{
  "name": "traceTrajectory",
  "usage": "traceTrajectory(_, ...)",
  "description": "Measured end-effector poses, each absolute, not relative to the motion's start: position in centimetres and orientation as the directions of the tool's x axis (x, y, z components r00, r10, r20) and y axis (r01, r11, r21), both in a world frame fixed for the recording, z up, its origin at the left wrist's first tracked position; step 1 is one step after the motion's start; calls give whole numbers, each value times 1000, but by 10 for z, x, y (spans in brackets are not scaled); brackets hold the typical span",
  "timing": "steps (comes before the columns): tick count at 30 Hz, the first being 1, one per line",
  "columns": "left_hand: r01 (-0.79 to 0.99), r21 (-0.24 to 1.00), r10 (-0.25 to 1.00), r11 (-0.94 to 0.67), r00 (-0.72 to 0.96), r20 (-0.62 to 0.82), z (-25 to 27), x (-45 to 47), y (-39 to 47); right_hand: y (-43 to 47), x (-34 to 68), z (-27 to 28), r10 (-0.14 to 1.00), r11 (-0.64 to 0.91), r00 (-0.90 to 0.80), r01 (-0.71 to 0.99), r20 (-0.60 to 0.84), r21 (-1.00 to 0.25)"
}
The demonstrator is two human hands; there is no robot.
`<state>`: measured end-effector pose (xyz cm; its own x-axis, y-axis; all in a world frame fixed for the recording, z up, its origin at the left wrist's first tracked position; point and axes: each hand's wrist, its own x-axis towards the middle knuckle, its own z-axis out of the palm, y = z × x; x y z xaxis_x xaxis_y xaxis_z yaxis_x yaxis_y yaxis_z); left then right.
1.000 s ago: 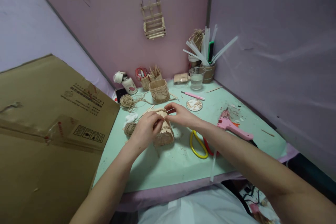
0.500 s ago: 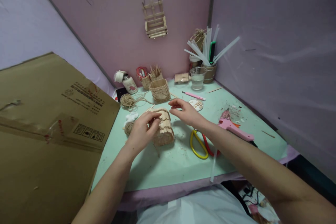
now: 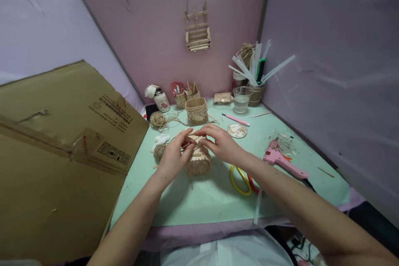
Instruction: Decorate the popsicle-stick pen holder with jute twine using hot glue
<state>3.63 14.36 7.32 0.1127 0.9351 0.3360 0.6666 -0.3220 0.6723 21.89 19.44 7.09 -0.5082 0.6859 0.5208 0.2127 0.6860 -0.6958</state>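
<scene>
A small box-shaped craft piece covered in pale wood pieces (image 3: 198, 165) lies on the table, its upper part largely hidden by my hands. Over its left side, my left hand (image 3: 175, 152) has thumb and fingers pinched together; anything small between them cannot be made out. My right hand (image 3: 222, 144) reaches over the piece from the right, fingertips close to those of the left, with thumb and forefinger apart. Behind the hands stands a similar open wooden basket (image 3: 197, 112). A ball of twine (image 3: 159, 152) sits just left of my left hand.
Yellow-and-red-handled scissors (image 3: 240, 183) lie under my right forearm, near a pink glue gun (image 3: 285, 163). Behind are a dish of pale chips (image 3: 237, 130), a pink pen-like tool (image 3: 236, 119), a cup of clear liquid (image 3: 241, 104) and loose twine (image 3: 158, 121). Cardboard (image 3: 62, 166) stands at left.
My right hand has moved left and closer, so its fingertips now come near my left hand's over the wooden piece. The whole view has shifted slightly.
</scene>
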Motion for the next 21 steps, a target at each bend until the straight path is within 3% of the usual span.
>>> traceTrajectory(5, 673, 666, 933, -323, 109, 342, 72, 35, 145, 182, 208, 82, 640, 722, -549, 191, 537, -665)
traceTrajectory(10, 705, 638, 936, -308, 105, 336, 73, 35, 144, 180, 195, 84, 658, 731, -521, 272, 543, -625)
traceTrajectory(13, 678, 662, 933, -320, 105, 344, 74, 33, 142, 186, 198, 83, 722, 678, -422, 273, 548, -683)
traceTrajectory(16, 664, 679, 933, -312, 79, 351, 75, 28, 138, 194, 209, 79, 815, 569, -345, 324, 466, -756)
traceTrajectory(21, 706, 623, 926, -337, 127, 356, 77, 18, 134, 203, 224, 70, 865, 484, -378, 460, 330, -744)
